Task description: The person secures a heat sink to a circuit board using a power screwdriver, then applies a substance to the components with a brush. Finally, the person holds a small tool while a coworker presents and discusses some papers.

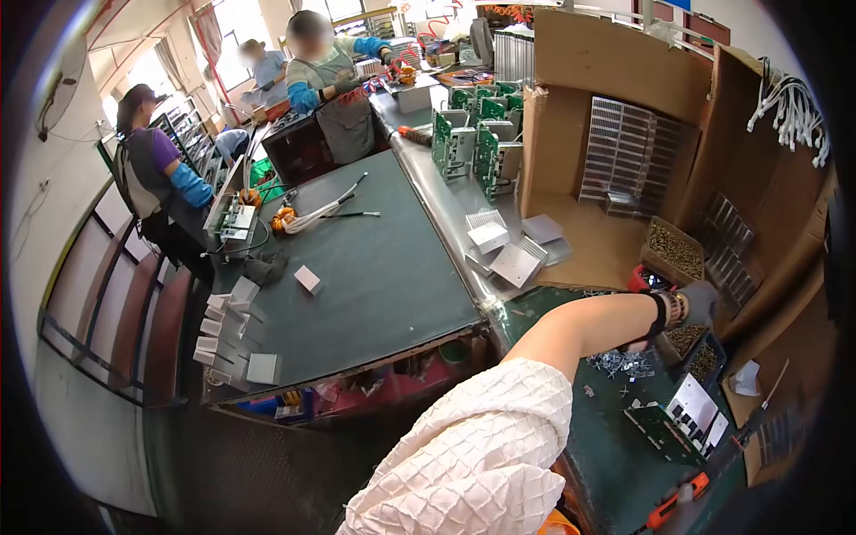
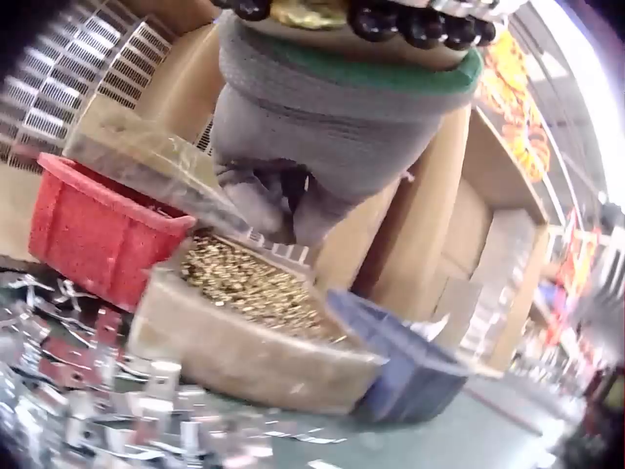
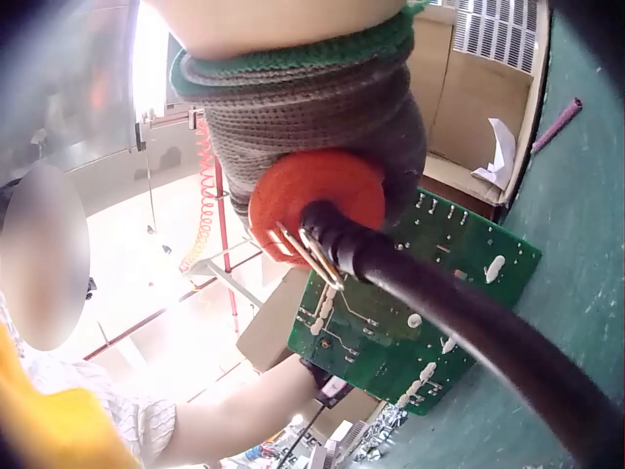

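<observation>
My left hand [image 1: 700, 303], in a grey glove, is over the small parts bins at the right. In the left wrist view its fingers point down, slightly apart, at the far edge of a box [image 2: 249, 366] of brass-coloured screws; nothing shows between them. A red bin [image 2: 107, 234] and a blue bin [image 2: 415, 376] flank that box. My gloved right hand [image 3: 312, 122] grips an orange electric screwdriver [image 3: 322, 181] with a black cable. Beside it a green circuit board [image 3: 459, 264] stands tilted on the bench, bearing a white-faced heat sink [image 1: 700, 406] in the head view.
Loose metal clips [image 1: 620, 363] lie before the bins. A large cardboard box [image 1: 615, 53] stands behind. Heat sinks [image 1: 517, 261] and upright circuit boards [image 1: 495, 156] occupy the metal ledge. White-wired orange coils [image 1: 285, 218] lie on the left table. Other people work farther back.
</observation>
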The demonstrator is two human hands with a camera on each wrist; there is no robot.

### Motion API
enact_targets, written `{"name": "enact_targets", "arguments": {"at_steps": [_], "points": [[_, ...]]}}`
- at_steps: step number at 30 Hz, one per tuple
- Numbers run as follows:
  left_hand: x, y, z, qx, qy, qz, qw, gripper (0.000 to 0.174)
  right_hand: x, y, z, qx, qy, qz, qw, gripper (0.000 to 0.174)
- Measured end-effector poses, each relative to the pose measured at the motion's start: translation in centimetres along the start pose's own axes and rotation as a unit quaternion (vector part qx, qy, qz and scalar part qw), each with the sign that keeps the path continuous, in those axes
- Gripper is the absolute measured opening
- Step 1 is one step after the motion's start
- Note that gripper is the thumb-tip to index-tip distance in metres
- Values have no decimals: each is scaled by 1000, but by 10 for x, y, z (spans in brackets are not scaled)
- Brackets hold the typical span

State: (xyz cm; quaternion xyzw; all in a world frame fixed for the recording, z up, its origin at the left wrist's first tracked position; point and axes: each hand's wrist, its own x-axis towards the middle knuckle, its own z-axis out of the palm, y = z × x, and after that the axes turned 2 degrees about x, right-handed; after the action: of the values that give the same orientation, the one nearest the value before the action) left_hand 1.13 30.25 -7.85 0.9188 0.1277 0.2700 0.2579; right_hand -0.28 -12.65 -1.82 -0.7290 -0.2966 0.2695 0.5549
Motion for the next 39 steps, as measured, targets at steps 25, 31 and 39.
{"name": "enact_targets", "arguments": {"at_steps": [25,31,39], "points": [[6,168,-28,-563,-45,-116,817,18,22,26,-33,19,-73,-27,997,53],[14,167,-48,-471,-97,-98,871,15,20,23,-35,30,-105,-32,994,50],[28,159,-55,-417,-166,-32,893,9,17,17,-35,64,-107,-19,992,39]]}}
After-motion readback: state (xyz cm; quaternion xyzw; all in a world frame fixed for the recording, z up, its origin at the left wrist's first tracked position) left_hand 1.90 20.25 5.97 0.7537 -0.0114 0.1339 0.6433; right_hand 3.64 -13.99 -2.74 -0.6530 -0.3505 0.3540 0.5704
